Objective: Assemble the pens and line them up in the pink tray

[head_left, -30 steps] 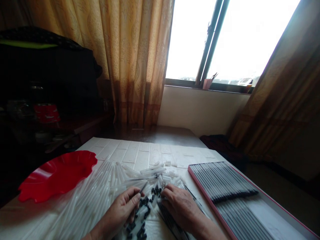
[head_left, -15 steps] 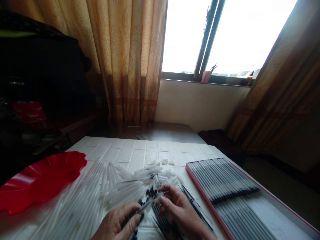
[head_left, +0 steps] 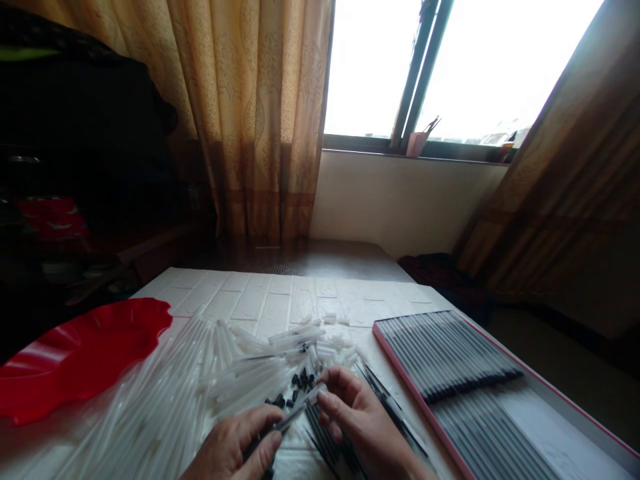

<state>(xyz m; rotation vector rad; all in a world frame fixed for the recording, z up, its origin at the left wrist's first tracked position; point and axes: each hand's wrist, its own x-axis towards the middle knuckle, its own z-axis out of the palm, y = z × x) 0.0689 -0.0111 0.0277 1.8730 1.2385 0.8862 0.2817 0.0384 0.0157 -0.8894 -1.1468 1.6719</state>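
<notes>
Near the bottom centre, my left hand pinches a thin grey tube that points up to the right. My right hand closes its thumb and forefinger on a short clear piece at the tube's far end. Small black caps lie just beyond the hands. Thin dark rods are spread under and beside my right hand. Beyond and to the left are piles of clear plastic tubes and short clear pieces.
A red scalloped tray sits at the left of the white brick-patterned table surface. On the right lies a pink-edged box holding rows of grey tubes with black ends. A brown surface adjoins the far edge.
The clear piece in my right hand now shows more plainly at the tube's end. Both hands stay almost in place, and the view has shifted slightly.
</notes>
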